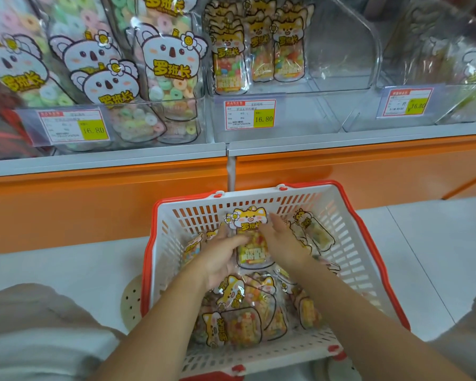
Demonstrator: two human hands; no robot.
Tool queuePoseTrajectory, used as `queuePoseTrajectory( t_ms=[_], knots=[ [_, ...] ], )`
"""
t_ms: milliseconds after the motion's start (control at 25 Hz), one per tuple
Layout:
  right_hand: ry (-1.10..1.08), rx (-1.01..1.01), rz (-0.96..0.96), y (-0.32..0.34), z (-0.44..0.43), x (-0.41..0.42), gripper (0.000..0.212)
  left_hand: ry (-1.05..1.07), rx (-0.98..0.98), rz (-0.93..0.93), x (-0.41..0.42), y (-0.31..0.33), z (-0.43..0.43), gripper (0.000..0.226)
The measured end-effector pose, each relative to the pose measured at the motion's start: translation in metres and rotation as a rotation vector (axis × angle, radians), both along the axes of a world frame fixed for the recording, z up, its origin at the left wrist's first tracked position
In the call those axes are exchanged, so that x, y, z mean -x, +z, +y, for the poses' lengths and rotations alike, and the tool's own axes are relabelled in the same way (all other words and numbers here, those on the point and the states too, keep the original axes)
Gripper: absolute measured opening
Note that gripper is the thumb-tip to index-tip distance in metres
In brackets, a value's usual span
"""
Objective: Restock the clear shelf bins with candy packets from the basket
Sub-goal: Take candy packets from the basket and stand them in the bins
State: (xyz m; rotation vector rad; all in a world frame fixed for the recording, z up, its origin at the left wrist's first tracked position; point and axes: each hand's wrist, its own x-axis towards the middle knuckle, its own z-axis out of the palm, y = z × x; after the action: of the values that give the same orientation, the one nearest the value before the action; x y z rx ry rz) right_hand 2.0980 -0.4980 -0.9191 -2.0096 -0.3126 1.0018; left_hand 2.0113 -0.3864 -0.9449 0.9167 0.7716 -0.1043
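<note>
A white basket with a red rim [349, 229] sits on the floor below the shelf, holding several fox-print candy packets. Both hands reach into it around one upright packet [252, 237]. My left hand [220, 257] grips its left edge, fingers curled over it. Against the packet's right side lies my right hand [282, 240], its fingers fairly straight. Above, the middle clear bin [341, 78] holds several matching fox packets [259, 50] at its left; its right half is bare.
The left bin [176, 127] is packed with koala-print ring candy packets. A right bin [451, 64] holds blurred packets. Price tags [249, 114] read 16.80. An orange shelf base [94, 204] runs behind the basket. My knees flank the basket on a pale floor.
</note>
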Motion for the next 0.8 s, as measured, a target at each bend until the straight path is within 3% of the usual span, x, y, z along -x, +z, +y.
queuePoseTrajectory(
  t_ms=[40, 160, 360, 480, 520, 640, 800],
  knots=[
    [0.033, -0.009, -0.053, -0.001, 0.001, 0.003, 0.057, -0.009, -0.039, 0.013, 0.0, 0.006, -0.003, 0.072],
    [0.079, -0.062, -0.089, 0.001, 0.002, 0.009, 0.058, 0.001, -0.204, 0.061, -0.001, 0.012, -0.008, 0.097],
    [-0.087, -0.138, 0.179, 0.022, 0.002, 0.002, 0.065, 0.094, -0.443, 0.061, 0.001, 0.026, -0.007, 0.084],
    [-0.019, -0.195, 0.164, 0.04, -0.001, 0.005, 0.048, 0.106, -0.538, 0.045, -0.001, 0.04, -0.01, 0.089],
    [-0.004, -0.211, 0.156, 0.044, -0.004, 0.008, 0.052, 0.115, -0.548, 0.033, -0.001, 0.045, -0.011, 0.089],
    [-0.047, -0.324, 0.193, 0.053, -0.008, 0.01, 0.056, 0.165, -0.567, -0.06, -0.002, 0.067, -0.016, 0.056],
    [0.044, -0.446, 0.12, 0.082, -0.022, -0.003, 0.043, 0.122, -0.685, -0.167, -0.004, 0.114, -0.017, 0.039]
  ],
)
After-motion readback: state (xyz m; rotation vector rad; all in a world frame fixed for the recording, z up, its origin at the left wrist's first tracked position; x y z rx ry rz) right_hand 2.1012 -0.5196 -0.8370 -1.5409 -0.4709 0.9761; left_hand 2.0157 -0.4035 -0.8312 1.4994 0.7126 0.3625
